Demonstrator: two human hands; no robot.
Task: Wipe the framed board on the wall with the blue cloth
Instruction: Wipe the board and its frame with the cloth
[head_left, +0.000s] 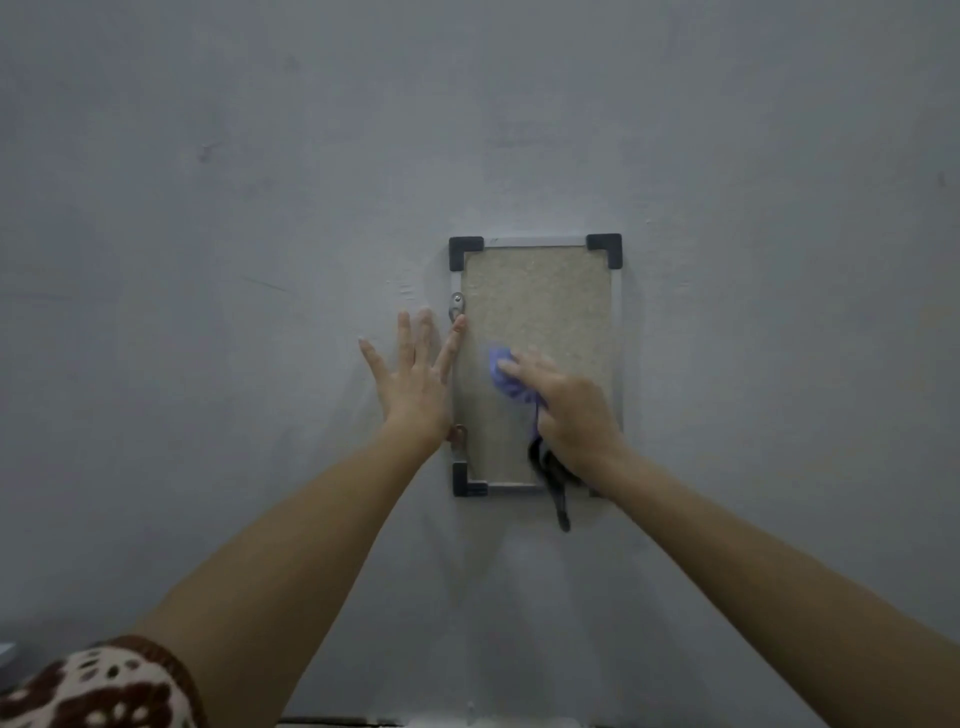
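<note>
A small framed board (535, 296) with a tan, cork-like face, a thin silver frame and black corner caps hangs upright on the grey wall. My right hand (566, 410) presses a bunched blue cloth (506, 376) against the middle of the board; a dark tail of the cloth hangs below my wrist past the frame's bottom edge. My left hand (413, 379) lies flat with straight, spread fingers on the wall at the board's left edge, its index finger reaching the frame just under a metal hanger.
The grey wall (260, 208) fills the view around the board. A metal hanger bracket (456, 306) sits on the frame's left side, with a second one lower down by my left wrist. A patterned sleeve (98, 686) shows at the bottom left.
</note>
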